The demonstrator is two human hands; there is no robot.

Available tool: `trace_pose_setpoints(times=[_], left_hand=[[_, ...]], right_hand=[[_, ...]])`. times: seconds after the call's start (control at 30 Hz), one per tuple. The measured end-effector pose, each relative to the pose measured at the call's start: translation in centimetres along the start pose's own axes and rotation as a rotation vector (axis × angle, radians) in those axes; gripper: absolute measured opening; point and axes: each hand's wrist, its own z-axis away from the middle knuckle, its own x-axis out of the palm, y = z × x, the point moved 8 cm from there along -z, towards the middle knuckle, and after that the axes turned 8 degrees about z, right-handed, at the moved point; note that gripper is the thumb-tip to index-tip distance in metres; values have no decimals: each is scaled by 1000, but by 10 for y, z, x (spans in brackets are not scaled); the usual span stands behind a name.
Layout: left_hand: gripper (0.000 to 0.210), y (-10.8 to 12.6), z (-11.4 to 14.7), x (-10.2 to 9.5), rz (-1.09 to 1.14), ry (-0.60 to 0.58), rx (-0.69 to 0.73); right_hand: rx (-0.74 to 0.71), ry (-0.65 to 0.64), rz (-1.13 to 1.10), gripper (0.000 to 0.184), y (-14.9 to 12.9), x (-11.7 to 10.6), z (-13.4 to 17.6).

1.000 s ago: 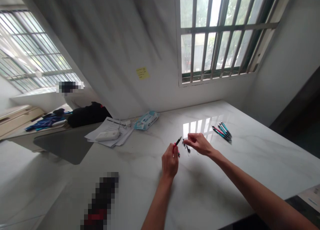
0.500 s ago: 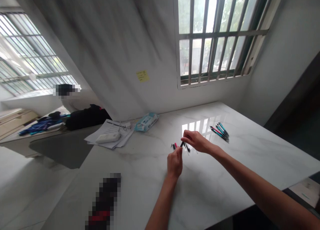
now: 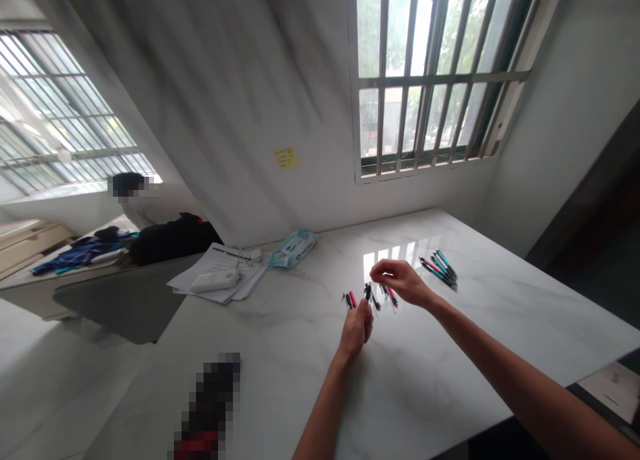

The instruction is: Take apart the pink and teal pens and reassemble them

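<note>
- The dark pen piece [image 3: 369,291] is up at the fingertips of the left hand [image 3: 357,330], above the near-middle of the marble-patterned table [image 3: 280,360]; its lower part is hidden by the hand.
- The left thumb and fingers are pinched on that piece. A firm pinch low on it, with the end left free, should serve best: enough to stop it turning, without squeezing it askew.
- The right hand [image 3: 403,281] hangs just beyond the piece's top end, fingers curled and thumb close to them. Whether it pinches some small part, I cannot tell.
- Any fitting or turning between the hands would go better with both ends in one line, and with light fingertip force, since pieces this slim look easy to slip or cross.
- Loose parts lie close by: a red barrel [image 3: 353,299] left of the piece, a red pen part [image 3: 392,298] to its right, and dark bits between. Wrists lifted a little would avoid knocking these.
- Well to the right, the group of red, teal and black pens [image 3: 440,271] lies clear of both hands, so the forearm should pass wide of it.
- Farther left, the wipes packet [image 3: 293,249] and papers [image 3: 181,285] are out of the way.
</note>
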Motion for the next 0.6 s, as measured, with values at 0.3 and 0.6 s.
trace_pose_setpoints(times=[0.3,0.6], left_hand=[[71,0,-2,-7,186,85,-24],[68,3,-1,-10,64,116,17]], right_hand=[[183,196,527,16,103,-67,-4],[246,155,566,21,144,-59,14]])
